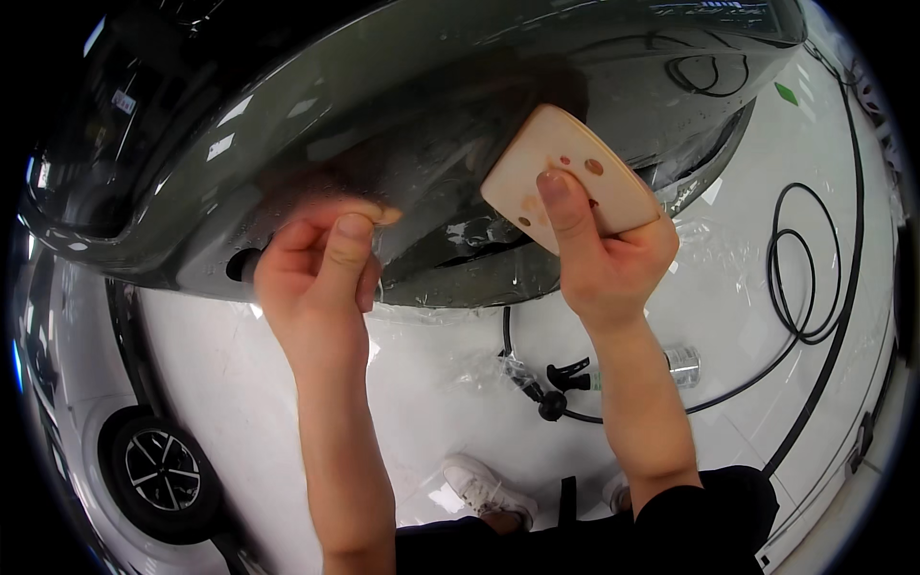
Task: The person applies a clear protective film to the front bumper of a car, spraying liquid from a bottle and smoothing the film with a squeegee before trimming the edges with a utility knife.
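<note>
In front of me curves the glossy dark grey-green bumper of a car, with water droplets on its surface. My right hand grips a beige squeegee card with several small holes, thumb on the near face and fingers hidden behind it. The card is tilted in front of the bumper; contact cannot be judged. My left hand pinches the edge of clear film between thumb and forefinger, close to the bumper. Beside that hand is a round dark hole in the bumper. Loose wet film hangs along its lower edge.
On the pale floor lie a spray bottle, partly behind my right forearm, and a looped black hose with a black ball on it. Another car's wheel is at lower left. A white shoe shows below.
</note>
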Motion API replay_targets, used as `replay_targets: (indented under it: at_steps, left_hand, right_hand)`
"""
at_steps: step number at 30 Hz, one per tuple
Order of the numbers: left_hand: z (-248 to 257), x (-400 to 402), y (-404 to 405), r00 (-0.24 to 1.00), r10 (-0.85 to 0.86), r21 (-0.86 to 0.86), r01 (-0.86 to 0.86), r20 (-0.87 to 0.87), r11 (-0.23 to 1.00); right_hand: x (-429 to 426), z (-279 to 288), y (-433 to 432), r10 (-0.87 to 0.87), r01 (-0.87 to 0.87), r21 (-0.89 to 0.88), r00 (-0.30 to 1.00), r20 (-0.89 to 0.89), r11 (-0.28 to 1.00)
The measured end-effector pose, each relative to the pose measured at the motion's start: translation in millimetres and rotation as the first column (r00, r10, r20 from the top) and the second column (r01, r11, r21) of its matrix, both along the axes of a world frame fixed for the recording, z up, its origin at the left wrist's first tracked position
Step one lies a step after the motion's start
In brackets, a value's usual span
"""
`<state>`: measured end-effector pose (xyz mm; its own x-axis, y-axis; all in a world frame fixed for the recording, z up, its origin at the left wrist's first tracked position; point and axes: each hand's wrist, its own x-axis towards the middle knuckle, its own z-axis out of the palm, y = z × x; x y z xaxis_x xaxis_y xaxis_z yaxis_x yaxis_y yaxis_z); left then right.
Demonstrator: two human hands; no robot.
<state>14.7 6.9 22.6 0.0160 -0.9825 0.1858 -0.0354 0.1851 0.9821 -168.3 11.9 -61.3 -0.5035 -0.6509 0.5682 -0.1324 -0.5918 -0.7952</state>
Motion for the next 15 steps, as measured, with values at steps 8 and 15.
replay_targets:
  at_steps: [8,15]
  left_hand:
    - [-0.2,-13.7,9.5,0.999,-0.013,-0.027,0.012,-0.051,1.0]
    - [-0.9,7.6,-2.9,0.985,-0.158,0.001,0.159,-0.075,0.987]
  right_hand:
    - [-2.4,-0.6,-3.9,0.0,-0.001,-0.049,1.0,-0.029,0.999]
    - [-5.9,17.9,1.2,-0.001,0.007,0.053,0.994,-0.109,0.999]
